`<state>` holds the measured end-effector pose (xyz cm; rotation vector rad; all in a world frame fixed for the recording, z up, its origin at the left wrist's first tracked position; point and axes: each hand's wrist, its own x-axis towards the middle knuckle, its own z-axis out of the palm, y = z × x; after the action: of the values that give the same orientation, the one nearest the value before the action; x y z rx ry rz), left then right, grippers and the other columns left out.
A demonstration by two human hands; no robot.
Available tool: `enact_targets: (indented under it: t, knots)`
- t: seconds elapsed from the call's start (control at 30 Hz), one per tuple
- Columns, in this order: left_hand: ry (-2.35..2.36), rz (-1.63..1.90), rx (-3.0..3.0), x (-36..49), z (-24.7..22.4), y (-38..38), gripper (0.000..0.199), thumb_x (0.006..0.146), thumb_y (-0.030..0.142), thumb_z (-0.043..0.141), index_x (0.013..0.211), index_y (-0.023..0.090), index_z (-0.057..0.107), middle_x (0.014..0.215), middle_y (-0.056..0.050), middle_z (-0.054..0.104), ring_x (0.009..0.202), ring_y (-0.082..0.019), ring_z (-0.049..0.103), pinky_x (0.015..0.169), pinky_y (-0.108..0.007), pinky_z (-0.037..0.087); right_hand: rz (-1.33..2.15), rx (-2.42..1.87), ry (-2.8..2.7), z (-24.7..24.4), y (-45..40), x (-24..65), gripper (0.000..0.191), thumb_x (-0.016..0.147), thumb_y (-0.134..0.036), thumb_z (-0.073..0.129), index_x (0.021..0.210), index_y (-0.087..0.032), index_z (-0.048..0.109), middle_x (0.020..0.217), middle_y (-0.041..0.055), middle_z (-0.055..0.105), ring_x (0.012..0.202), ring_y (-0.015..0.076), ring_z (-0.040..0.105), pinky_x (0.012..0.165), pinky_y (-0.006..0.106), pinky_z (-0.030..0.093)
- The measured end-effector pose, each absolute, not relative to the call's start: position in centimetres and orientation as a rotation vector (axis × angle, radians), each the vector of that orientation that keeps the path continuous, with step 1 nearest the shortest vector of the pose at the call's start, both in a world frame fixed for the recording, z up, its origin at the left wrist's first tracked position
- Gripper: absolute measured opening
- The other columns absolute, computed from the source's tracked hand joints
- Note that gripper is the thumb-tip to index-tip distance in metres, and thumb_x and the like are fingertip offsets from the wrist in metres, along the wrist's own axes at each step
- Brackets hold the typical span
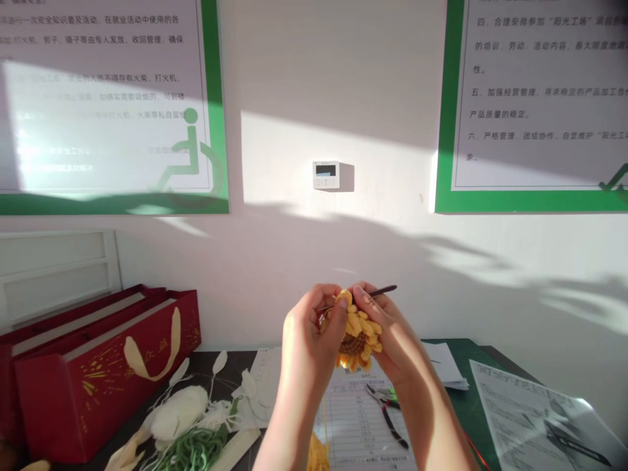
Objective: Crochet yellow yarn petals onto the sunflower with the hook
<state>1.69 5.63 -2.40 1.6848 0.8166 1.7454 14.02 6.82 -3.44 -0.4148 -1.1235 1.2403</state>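
Observation:
A crocheted yellow sunflower (356,337) with a brown centre sits between my left hand (311,327) and my right hand (387,337), and both hands grip it. A thin dark crochet hook (383,291) runs behind my fingers along the flower's top edge, its handle sticking out past my right hand. Which hand holds the hook is hidden. A strand of yellow yarn (318,453) hangs below, partly behind my left forearm.
Below my hands lie printed forms (360,425) and green-handled pliers (387,412) on a green cutting mat (466,392). To the left stand a red gift box (98,373), white yarn (179,412) and green yarn (193,450). A white wall with posters rises behind.

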Motion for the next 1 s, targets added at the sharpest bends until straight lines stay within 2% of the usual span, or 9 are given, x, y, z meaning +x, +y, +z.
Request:
enact_targets:
  t: [0.07, 0.23, 0.3, 0.47, 0.53, 0.63, 0.73, 0.9, 1.0]
  knots:
    - [0.832, 1.730, 1.661, 1.8, -2.7, 6.8, 0.018, 0.084, 0.039, 0.069, 0.084, 0.020, 0.069, 0.072, -0.001, 0.071, 0.067, -0.017, 0.065, 0.058, -0.024, 0.048, 1.229, -0.436, -1.126, -3.8, 7.5, 14.2, 0.032, 0.079, -0.051, 0.079, 0.083, -0.024, 0.062, 0.076, 0.0003, 0.070, 0.075, 0.0195, 0.069, 0.062, 0.027, 0.050]
    - [0.912, 1.687, 1.597, 2.6, -4.2, 10.0, 0.015, 0.084, 0.028, 0.073, 0.077, 0.016, 0.067, 0.071, 0.000, 0.068, 0.068, -0.015, 0.063, 0.064, -0.027, 0.050, 1.192, -0.528, -1.105, -5.6, 9.3, 14.8, 0.042, 0.076, -0.060, 0.077, 0.095, -0.026, 0.062, 0.079, 0.0006, 0.070, 0.078, 0.0227, 0.069, 0.062, 0.030, 0.050]
    - [0.889, 1.634, 1.563, 3.0, -5.3, 10.9, 0.016, 0.088, 0.027, 0.072, 0.081, 0.015, 0.067, 0.073, 0.001, 0.066, 0.068, -0.015, 0.063, 0.067, -0.030, 0.053, 1.154, -0.551, -1.090, -6.7, 9.8, 14.9, 0.045, 0.070, -0.052, 0.085, 0.096, -0.026, 0.060, 0.077, -0.0017, 0.069, 0.077, 0.0223, 0.069, 0.066, 0.031, 0.051]
    - [0.748, 1.422, 1.422, 3.2, -8.9, 12.1, 0.022, 0.096, 0.035, 0.065, 0.093, 0.013, 0.067, 0.086, -0.002, 0.069, 0.073, -0.015, 0.067, 0.069, -0.033, 0.058, 1.032, -0.601, -1.046, -10.4, 10.5, 15.0, 0.030, 0.082, -0.037, 0.080, 0.096, -0.019, 0.060, 0.087, 0.0001, 0.068, 0.082, 0.0171, 0.067, 0.079, 0.034, 0.055]
    - [0.715, 1.359, 1.369, 3.0, -10.3, 12.3, 0.023, 0.097, 0.036, 0.063, 0.095, 0.013, 0.067, 0.087, -0.002, 0.069, 0.071, -0.014, 0.066, 0.066, -0.031, 0.057, 1.015, -0.635, -1.039, -11.9, 10.6, 15.0, 0.022, 0.089, -0.033, 0.073, 0.099, -0.016, 0.062, 0.087, 0.0000, 0.066, 0.079, 0.0152, 0.066, 0.076, 0.033, 0.056]
    - [0.680, 1.339, 1.320, 2.5, -12.0, 12.4, 0.023, 0.097, 0.037, 0.062, 0.098, 0.014, 0.066, 0.088, -0.002, 0.068, 0.072, -0.014, 0.065, 0.066, -0.031, 0.057, 1.015, -0.676, -1.034, -13.9, 10.7, 14.8, 0.023, 0.094, -0.036, 0.067, 0.101, -0.015, 0.063, 0.085, 0.0000, 0.066, 0.073, 0.0136, 0.064, 0.070, 0.030, 0.055]
    - [0.653, 1.352, 1.313, 2.0, -13.3, 12.7, 0.026, 0.098, 0.039, 0.060, 0.097, 0.014, 0.066, 0.089, -0.003, 0.068, 0.076, -0.016, 0.066, 0.069, -0.033, 0.058, 1.024, -0.718, -1.038, -15.3, 10.9, 14.6, 0.027, 0.090, -0.038, 0.072, 0.102, -0.016, 0.062, 0.081, -0.0013, 0.065, 0.069, 0.0129, 0.063, 0.065, 0.028, 0.054]
    - [0.713, 1.372, 1.333, 1.5, -15.0, 13.3, 0.017, 0.094, 0.031, 0.067, 0.094, 0.014, 0.066, 0.088, -0.002, 0.067, 0.074, -0.015, 0.065, 0.067, -0.031, 0.057, 1.022, -0.794, -1.056, -17.1, 11.0, 14.6, 0.027, 0.082, -0.034, 0.079, 0.094, -0.016, 0.063, 0.075, -0.0032, 0.064, 0.067, 0.0123, 0.062, 0.063, 0.026, 0.050]
    - [0.742, 1.357, 1.297, 1.3, -15.7, 13.5, 0.018, 0.095, 0.031, 0.066, 0.095, 0.014, 0.066, 0.088, -0.002, 0.067, 0.072, -0.014, 0.064, 0.065, -0.030, 0.056, 1.035, -0.810, -1.056, -17.8, 10.8, 14.5, 0.033, 0.078, -0.038, 0.082, 0.094, -0.017, 0.063, 0.074, -0.0033, 0.064, 0.066, 0.0125, 0.060, 0.063, 0.026, 0.049]
